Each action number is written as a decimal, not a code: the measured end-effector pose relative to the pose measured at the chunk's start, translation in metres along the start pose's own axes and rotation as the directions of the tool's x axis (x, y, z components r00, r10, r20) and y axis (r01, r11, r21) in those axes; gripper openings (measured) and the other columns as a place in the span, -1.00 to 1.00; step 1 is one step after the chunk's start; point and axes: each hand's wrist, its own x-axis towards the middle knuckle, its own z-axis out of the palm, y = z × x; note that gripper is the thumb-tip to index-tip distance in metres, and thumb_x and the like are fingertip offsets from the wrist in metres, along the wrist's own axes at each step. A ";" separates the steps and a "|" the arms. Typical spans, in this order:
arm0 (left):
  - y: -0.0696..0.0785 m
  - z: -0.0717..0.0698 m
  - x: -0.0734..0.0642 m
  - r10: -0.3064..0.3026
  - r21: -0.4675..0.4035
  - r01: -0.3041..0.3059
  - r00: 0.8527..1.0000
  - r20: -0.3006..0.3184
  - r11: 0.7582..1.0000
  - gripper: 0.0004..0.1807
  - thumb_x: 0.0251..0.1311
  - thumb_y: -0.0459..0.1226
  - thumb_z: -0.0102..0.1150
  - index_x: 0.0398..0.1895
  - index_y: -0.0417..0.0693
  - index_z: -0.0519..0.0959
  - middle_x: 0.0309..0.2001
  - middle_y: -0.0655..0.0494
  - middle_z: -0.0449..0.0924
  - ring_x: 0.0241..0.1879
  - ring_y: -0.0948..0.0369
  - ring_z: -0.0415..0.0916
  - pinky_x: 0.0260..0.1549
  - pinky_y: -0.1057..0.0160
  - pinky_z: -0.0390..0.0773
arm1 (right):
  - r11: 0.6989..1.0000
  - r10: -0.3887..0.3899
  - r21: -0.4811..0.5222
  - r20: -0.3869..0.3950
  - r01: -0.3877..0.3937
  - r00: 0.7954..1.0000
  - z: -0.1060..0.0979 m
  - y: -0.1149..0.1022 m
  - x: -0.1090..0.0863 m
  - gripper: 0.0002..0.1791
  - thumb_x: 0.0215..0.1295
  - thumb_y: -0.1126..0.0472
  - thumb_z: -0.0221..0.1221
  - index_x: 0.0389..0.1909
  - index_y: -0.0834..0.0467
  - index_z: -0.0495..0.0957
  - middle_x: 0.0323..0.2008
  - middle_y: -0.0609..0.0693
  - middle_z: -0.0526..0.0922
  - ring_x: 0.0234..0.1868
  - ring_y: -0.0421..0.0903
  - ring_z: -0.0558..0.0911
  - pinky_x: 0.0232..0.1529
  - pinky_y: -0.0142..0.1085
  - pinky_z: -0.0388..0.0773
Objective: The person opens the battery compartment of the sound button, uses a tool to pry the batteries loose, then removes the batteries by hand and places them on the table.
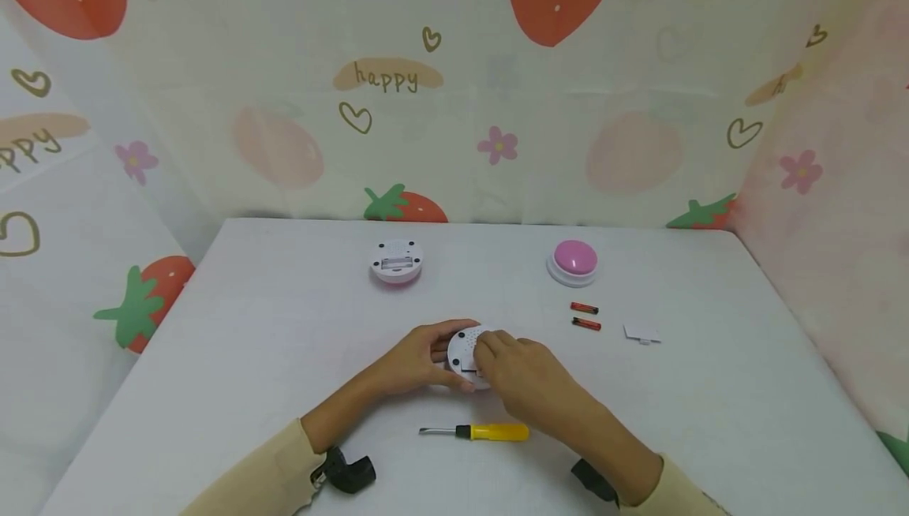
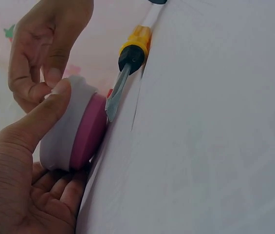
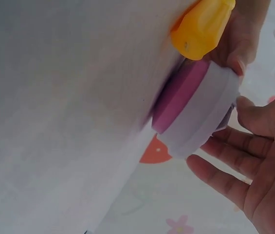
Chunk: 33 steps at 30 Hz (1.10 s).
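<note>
A round push-button lies with its white underside up and its pink dome against the table. My left hand grips it by the rim, thumb at the near side and fingers round the far side. Over the underside, my right hand pinches the battery cover with thumb and forefinger. In the right wrist view the cover stands tilted out of the base, in shadow. The right hand's fingers hide most of the battery compartment in the head view.
A yellow-handled screwdriver lies in front of the hands. Two red batteries and a white cover lie to the right. Behind them sits a pink-topped button. Back left, an upturned button shows its battery slot.
</note>
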 end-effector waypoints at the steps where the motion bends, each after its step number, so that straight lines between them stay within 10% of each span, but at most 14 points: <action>1: 0.000 0.000 0.000 -0.002 0.001 0.002 1.000 -0.001 1.000 -0.04 0.00 -0.38 0.57 0.51 -0.07 0.29 0.37 0.04 0.45 0.25 0.18 0.52 0.19 0.30 0.54 | 1.000 0.007 0.012 0.004 -0.008 1.000 0.000 0.000 0.000 -0.56 0.19 0.26 0.44 0.07 0.18 0.55 0.10 0.06 0.61 0.13 -0.03 0.59 0.07 -0.18 0.68; 33: -0.004 0.001 0.001 -0.036 0.012 0.037 0.999 -0.026 0.999 -0.03 -0.03 -0.28 0.61 0.50 0.04 0.32 0.37 0.13 0.44 0.29 0.18 0.47 0.24 0.30 0.49 | 0.997 0.076 0.003 -0.281 -0.079 0.957 -0.001 0.079 -0.062 -0.75 0.18 0.26 0.45 -0.23 0.14 0.56 -0.29 -0.06 0.55 -0.29 -0.16 0.57 -0.38 -0.36 0.67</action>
